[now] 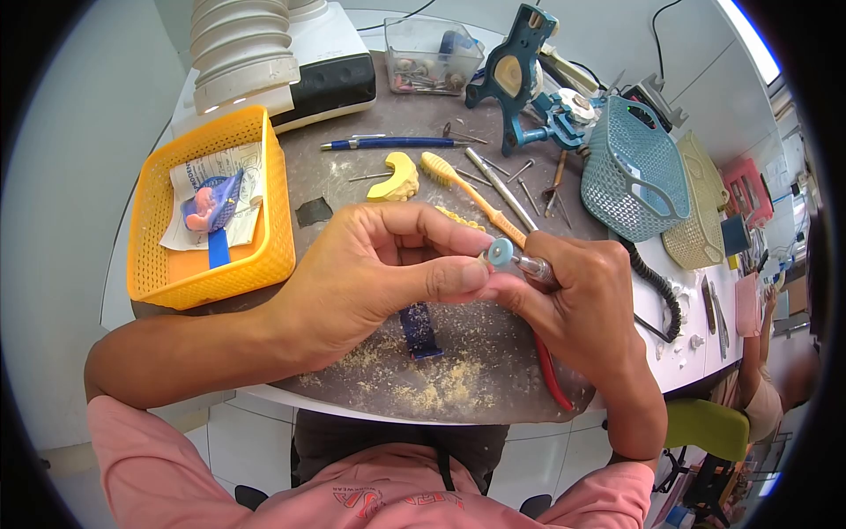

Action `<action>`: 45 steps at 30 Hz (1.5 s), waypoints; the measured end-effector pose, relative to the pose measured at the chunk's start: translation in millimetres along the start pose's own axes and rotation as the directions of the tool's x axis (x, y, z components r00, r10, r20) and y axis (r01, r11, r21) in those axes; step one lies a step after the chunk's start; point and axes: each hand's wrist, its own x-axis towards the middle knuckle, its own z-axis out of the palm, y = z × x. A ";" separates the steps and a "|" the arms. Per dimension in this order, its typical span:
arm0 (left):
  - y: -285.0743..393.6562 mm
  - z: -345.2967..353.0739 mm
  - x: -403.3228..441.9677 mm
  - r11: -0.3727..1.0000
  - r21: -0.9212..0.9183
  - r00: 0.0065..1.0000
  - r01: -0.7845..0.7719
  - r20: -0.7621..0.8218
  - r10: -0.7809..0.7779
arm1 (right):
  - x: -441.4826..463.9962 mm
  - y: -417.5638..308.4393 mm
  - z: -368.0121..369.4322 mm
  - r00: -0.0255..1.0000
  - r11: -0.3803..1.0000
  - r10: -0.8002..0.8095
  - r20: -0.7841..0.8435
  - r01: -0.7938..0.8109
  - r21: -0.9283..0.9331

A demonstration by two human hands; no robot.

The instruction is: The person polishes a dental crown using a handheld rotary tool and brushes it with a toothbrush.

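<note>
Near the centre of the head view, my left hand (pixel 388 264) pinches a small pale piece (pixel 483 257) between thumb and fingertips; most of it is hidden. My right hand (pixel 573 291) is closed round a metal rotary handpiece (pixel 536 267). A light blue disc (pixel 500 253) at the handpiece's tip is at the small piece; whether they touch is unclear. Just behind the hands lie a yellow dental model (pixel 396 179) and a yellow toothbrush (pixel 458 183). Pale dust (pixel 445 383) is scattered on the grey mat (pixel 352 392) below.
A yellow basket (pixel 280 212) holds papers and a blue-and-pink item at left. Blue pen, metal tools, a clear box (pixel 432 75) and a blue articulator (pixel 520 88) stand behind. Teal basket (pixel 630 181), coiled cord (pixel 661 295) and red-handled tool (pixel 552 379) are right. Another person sits far right.
</note>
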 end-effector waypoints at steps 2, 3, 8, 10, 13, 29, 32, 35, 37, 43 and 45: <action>1.5 0.4 -0.7 0.998 0.055 1.000 0.016 -0.022 -0.015 | -0.2 -0.1 -0.1 1.000 1.000 -0.004 -0.001 0.004 0.000; 2.0 0.8 -0.9 0.998 0.056 1.000 0.016 -0.022 -0.015 | -0.2 -0.3 -0.4 1.000 1.000 -0.003 0.008 0.003 -0.002; 2.8 1.4 -1.4 0.995 0.091 0.998 0.041 -0.042 -0.037 | -0.6 -0.2 0.0 1.000 1.000 -0.007 0.013 0.007 0.011; 2.8 1.4 -1.2 0.994 0.099 0.998 0.044 -0.045 -0.040 | -0.3 -0.5 -0.2 1.000 1.000 -0.020 0.008 0.020 0.009; 3.1 1.0 -1.0 0.993 0.106 0.998 0.044 -0.042 -0.039 | -0.2 0.3 0.6 1.000 1.000 -0.023 0.004 0.023 0.010; 1.5 -0.8 0.9 1.000 0.008 1.000 0.022 -0.001 -0.022 | 0.1 -1.6 0.0 0.999 0.998 0.049 0.018 -0.050 0.026; -0.9 -2.4 1.0 0.999 0.038 1.000 0.006 0.010 -0.006 | 0.0 0.9 2.1 1.000 1.000 -0.016 -0.016 0.016 -0.003; 1.6 -0.4 0.1 0.998 0.057 1.000 0.018 -0.001 -0.018 | 0.0 0.7 1.7 0.999 0.999 -0.033 -0.024 0.033 0.006; 0.8 -1.6 0.9 0.997 0.072 1.000 0.013 0.002 -0.013 | 0.3 1.4 0.2 0.999 1.000 -0.015 -0.041 0.016 0.022; 3.2 0.0 1.7 0.998 0.035 0.999 0.047 0.022 -0.048 | 0.3 3.9 0.8 0.998 0.999 -0.049 -0.050 0.050 0.017; 3.1 0.1 1.8 0.999 0.015 0.998 0.048 0.031 -0.049 | 0.3 3.9 0.7 0.998 0.999 -0.047 -0.047 0.048 0.022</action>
